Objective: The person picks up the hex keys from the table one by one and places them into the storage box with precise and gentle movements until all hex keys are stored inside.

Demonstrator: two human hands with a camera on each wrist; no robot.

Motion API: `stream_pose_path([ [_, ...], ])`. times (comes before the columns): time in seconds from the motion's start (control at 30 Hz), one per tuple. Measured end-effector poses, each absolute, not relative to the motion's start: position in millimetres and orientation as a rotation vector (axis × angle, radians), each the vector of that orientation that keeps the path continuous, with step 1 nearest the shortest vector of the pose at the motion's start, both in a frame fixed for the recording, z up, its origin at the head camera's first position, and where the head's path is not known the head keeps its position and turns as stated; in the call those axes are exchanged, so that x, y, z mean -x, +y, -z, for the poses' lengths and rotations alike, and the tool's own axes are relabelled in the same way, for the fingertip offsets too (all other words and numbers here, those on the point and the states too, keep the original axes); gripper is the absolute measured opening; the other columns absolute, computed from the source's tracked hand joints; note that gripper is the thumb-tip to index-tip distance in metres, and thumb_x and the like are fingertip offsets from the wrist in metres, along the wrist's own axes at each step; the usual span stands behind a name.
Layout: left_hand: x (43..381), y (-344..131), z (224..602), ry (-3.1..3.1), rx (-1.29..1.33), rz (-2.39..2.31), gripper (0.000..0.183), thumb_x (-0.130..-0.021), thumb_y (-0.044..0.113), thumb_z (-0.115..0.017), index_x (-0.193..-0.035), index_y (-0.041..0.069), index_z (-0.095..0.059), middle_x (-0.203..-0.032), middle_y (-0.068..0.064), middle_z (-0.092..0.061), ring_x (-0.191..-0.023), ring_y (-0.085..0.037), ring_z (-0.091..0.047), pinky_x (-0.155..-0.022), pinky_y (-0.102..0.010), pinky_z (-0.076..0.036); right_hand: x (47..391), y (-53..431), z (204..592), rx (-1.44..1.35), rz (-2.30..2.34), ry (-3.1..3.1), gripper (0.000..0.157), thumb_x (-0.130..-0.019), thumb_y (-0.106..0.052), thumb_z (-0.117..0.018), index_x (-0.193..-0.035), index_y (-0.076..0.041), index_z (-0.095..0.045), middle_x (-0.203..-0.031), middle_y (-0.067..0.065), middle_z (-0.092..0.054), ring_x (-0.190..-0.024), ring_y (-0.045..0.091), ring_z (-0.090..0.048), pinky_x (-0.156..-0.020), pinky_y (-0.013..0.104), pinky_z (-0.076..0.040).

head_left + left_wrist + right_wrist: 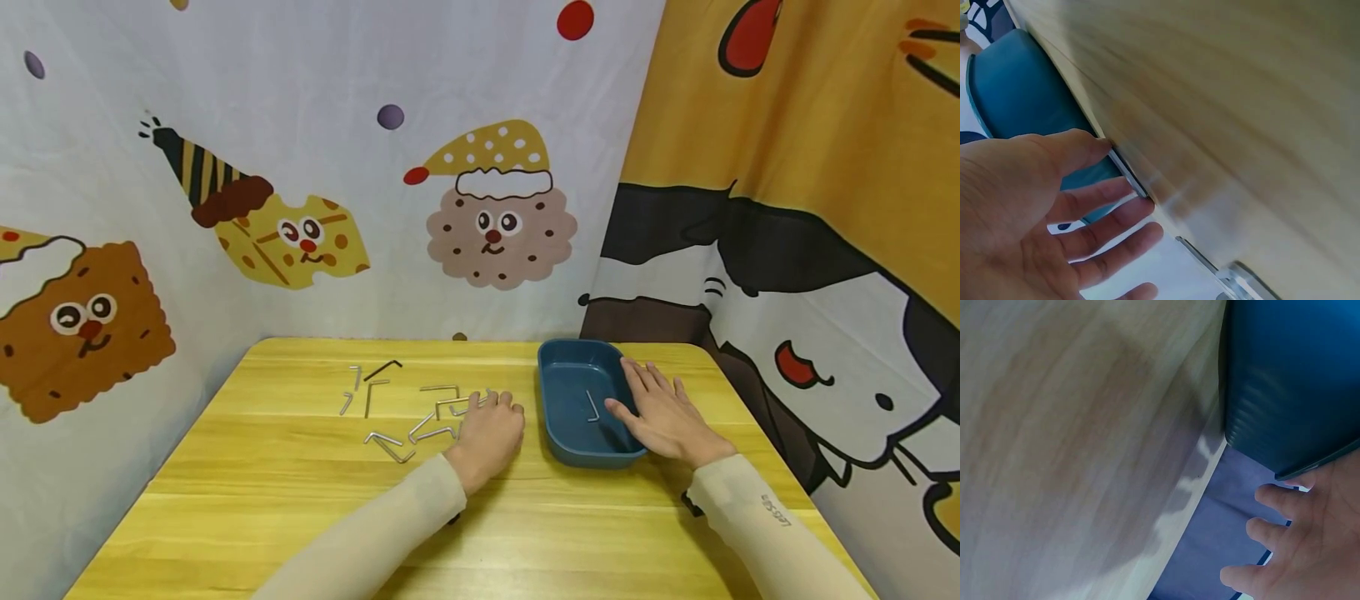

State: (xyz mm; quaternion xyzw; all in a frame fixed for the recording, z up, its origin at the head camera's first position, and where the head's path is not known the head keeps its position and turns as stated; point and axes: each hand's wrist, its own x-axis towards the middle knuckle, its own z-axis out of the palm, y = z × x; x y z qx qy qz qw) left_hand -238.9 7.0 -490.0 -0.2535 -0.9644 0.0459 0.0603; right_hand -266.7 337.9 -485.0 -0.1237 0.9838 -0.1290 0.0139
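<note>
**Head view: left hand [489,435] low by the L-shaped keys [386,439], right hand [667,419] at the blue tray [596,458]**

Item 1. Handling note, my own judgement. The step in hand looks to be the picking up of one key. Best taken by a light pinch at the middle of the long arm, the spare fingers held clear so that no neighbour is dragged along. Thin bars may swivel or slip; a fingernail under one end should help. The right hand would need only slight pressure to steady the tray.

Item 2. Left hand. Back uppermost, fingertips lowered to the wooden table [187,517]. Thumb and forefinger stand narrowly apart about a silver key [1128,172]; I cannot tell whether they grip it.

Item 3. Right hand. Spread wide, fingers nearly straight beside the tray's right side, thumb reaching inward over the rim; curled round nothing.

Item 4. Blue tray. On the table, between the hands; one lone key [592,406] lies inside.

Item 5. Loose keys. Left of the tray, mostly silver; one black key [383,369], one brass-coloured key [453,402]. Those nearest the left hand lie crowded.
</note>
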Motion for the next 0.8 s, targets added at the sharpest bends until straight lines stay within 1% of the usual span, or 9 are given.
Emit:
stream_pose_path([
  [0.17,240.6,4.2,490.6,-2.908,0.811,-0.170,0.028,-0.118,0.031,-0.070,-0.136,0.015,-0.082,-0.136,-0.008,-0.079,-0.134,-0.030,-0.074,-0.126,-0.059,-0.057,266.2,338.5,484.9,0.388,0.405,3.063,0.099,-0.120,-0.071,-0.043,-0.187,-0.004,-0.015,-0.192,0.031,-0.020,-0.178,0.062,-0.015,-0.137,0.091,-0.007],
  [0.33,241.2,3.6,490.6,-2.892,0.823,-0.202,0.026,-0.117,0.028,-0.070,-0.136,0.015,-0.082,-0.136,-0.008,-0.078,-0.134,-0.030,-0.073,-0.128,-0.059,-0.055,265.2,337.6,483.9,0.390,0.411,3.062,0.099,-0.120,-0.071,-0.043,-0.187,-0.005,-0.015,-0.192,0.031,-0.020,-0.178,0.062,-0.016,-0.137,0.090,-0.008],
  [0.57,242.1,1.1,494.4,-2.842,0.850,-0.254,0.026,-0.117,0.018,-0.069,-0.140,0.014,-0.080,-0.142,-0.010,-0.077,-0.136,-0.031,-0.073,-0.132,-0.062,-0.052,261.4,336.3,480.5,0.405,0.400,3.071,0.099,-0.119,-0.071,-0.045,-0.186,-0.003,-0.018,-0.191,0.032,-0.024,-0.176,0.063,-0.020,-0.135,0.091,-0.012],
  [0.67,241.4,-0.2,492.3,-2.814,0.854,-0.256,0.026,-0.116,0.016,-0.071,-0.140,0.013,-0.080,-0.140,-0.011,-0.077,-0.135,-0.031,-0.073,-0.132,-0.064,-0.052,261.2,335.9,480.2,0.406,0.403,3.072,0.099,-0.119,-0.071,-0.045,-0.186,-0.003,-0.018,-0.191,0.032,-0.024,-0.176,0.063,-0.019,-0.135,0.091,-0.012],
  [0.8,241.4,-1.4,490.9,-2.792,0.851,-0.258,0.026,-0.117,0.014,-0.068,-0.142,0.012,-0.077,-0.136,-0.010,-0.076,-0.133,-0.031,-0.073,-0.132,-0.065,-0.052,262.0,336.1,480.8,0.405,0.401,3.076,0.098,-0.120,-0.071,-0.045,-0.186,-0.003,-0.019,-0.191,0.032,-0.024,-0.176,0.063,-0.019,-0.136,0.091,-0.012],
])
